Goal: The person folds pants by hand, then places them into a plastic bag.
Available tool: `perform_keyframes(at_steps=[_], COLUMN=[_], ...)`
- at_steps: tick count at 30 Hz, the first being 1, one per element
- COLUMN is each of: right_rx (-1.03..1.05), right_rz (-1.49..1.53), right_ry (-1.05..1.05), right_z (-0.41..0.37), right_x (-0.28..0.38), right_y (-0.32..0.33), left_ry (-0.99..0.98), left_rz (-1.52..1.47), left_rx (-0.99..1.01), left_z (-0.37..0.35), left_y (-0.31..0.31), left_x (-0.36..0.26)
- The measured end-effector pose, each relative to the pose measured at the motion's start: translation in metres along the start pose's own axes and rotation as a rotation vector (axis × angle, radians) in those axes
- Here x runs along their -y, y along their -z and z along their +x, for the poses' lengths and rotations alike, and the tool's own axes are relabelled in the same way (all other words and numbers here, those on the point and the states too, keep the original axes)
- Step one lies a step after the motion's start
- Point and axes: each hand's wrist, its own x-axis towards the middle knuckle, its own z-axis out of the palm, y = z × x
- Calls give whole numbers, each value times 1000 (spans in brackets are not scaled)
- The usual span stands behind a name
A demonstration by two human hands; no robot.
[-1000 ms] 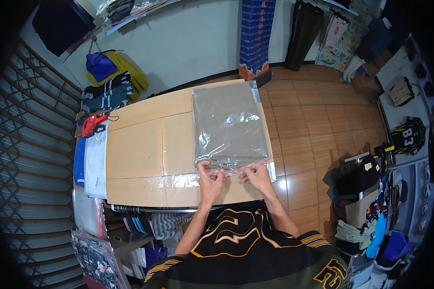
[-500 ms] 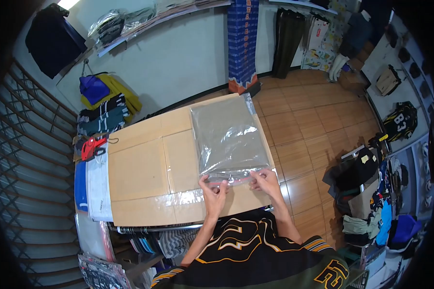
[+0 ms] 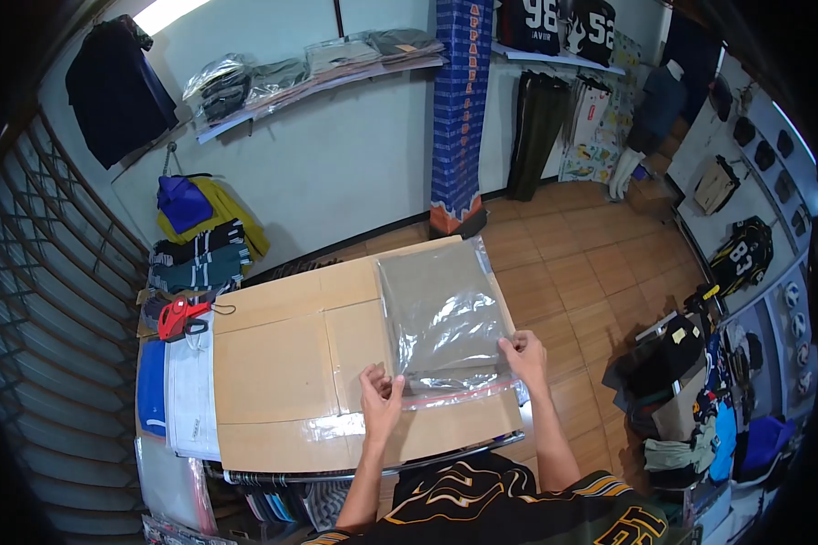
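Observation:
A clear plastic bag [image 3: 445, 313] with folded grey-brown fabric inside lies flat on the cardboard-topped table, its red-striped seal strip towards me. At its near left corner is my left hand [image 3: 382, 404], thumb and fingers apart, the thumb by the bag's edge. My right hand [image 3: 527, 359] is at the bag's right side, above the strip, thumb and fingers closed on the plastic edge. Glare on the plastic hides part of the fabric.
Cardboard [image 3: 273, 363] covers the table. To its left lie a red-and-black tape dispenser [image 3: 182, 318], white plastic packs [image 3: 191, 400] and folded clothes [image 3: 200, 259]. A clothes pile [image 3: 682, 363] stands right of the tiled floor [image 3: 568, 272]. A metal folding gate [image 3: 54, 318] is at left.
My hands have left the seal strip and moved apart: the right went up to the bag's right side, the left to its near left corner. The camera view has tilted up.

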Motion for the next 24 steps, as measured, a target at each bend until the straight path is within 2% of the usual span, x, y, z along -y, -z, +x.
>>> perform_keyframes(at_steps=[2,4,6,8,9,10,12,13,14,16,18,19,21,22,24], right_rx=[19,69,93,275,372,369,580,681,683,777,795,811,842,837,811], right_rz=[-15,-106,-116,119,189,192,483,476,474,540,514,500,479,484,566], right_ry=[18,65,77,22,-42,-39,-154,-191,-188,-224,-247,-249,-248,-247,-335], right_z=[10,16,18,20,19,15,5,3,1,-3,-1,0,8,14,10], right_x=[-9,-17,-22,-40,-47,-49,-45,-38,-40,-52,-66,-76,-127,-134,-148], right_y=[-13,-18,-12,-6,2,13,42,65,82,114,147,163,184,202,236], left_ry=[-1,1,10,20,133,244,241,305,371,412,336,389,398,414,392], left_rz=[-46,66,55,44,25,6,-30,-12,6,-31,-291,-315,-273,-215,-203], left_rx=[38,69,73,81,151,218,205,282,360,400,392,416,362,301,312], left_z=[11,17,26,31,32,30,17,12,6,-14,-35,-50,-79,-90,-106], left_y=[-1,-3,-3,0,4,1,-12,-16,-22,-45,-82,-96,-133,-149,-183], left_x=[-2,-15,-9,-8,-10,-14,-28,-32,-34,-28,-13,-27,-47,-51,-52])
